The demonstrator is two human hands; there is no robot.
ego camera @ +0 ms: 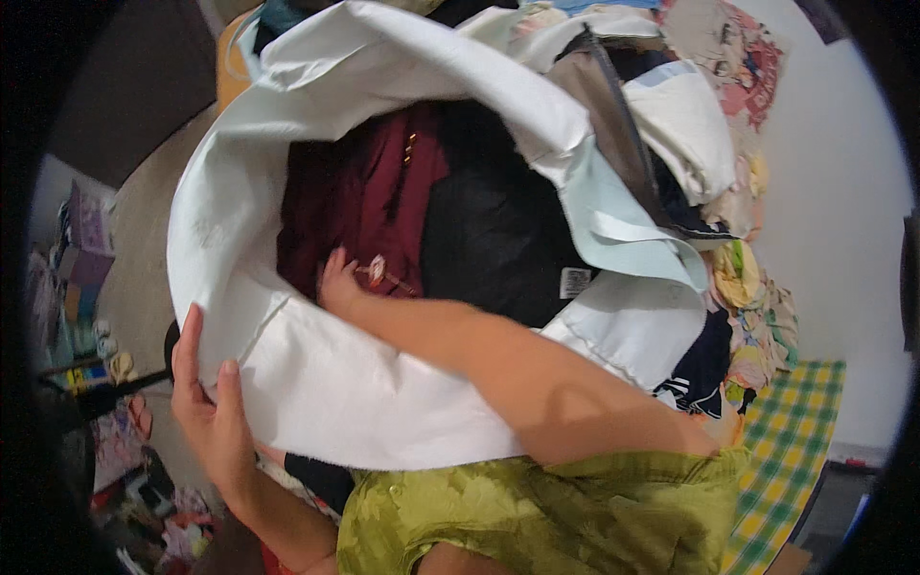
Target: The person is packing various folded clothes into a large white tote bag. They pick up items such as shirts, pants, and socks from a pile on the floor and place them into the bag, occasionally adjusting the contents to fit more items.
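Observation:
A large white sack (402,402) with its rim folded outward gapes before me. Inside it lie a maroon garment (352,187) with small gold-coloured fittings and a black garment (496,215) bearing a white printed tag (575,283). My left hand (215,410) holds the near left side of the sack, thumb on the front face and a finger along its edge; the other fingers are mostly hidden. My right hand (341,282) reaches over the near rim into the sack. Its fingers press on the maroon cloth beside a small ornament (376,269), grasping nothing that I can see.
Heaped clothes (683,129) crowd the sack's far and right sides, against a pale wall (826,237). A green and yellow checked cloth (787,445) spreads at lower right. Boxes (86,244) and assorted items stand along the left, beyond the floor (147,230).

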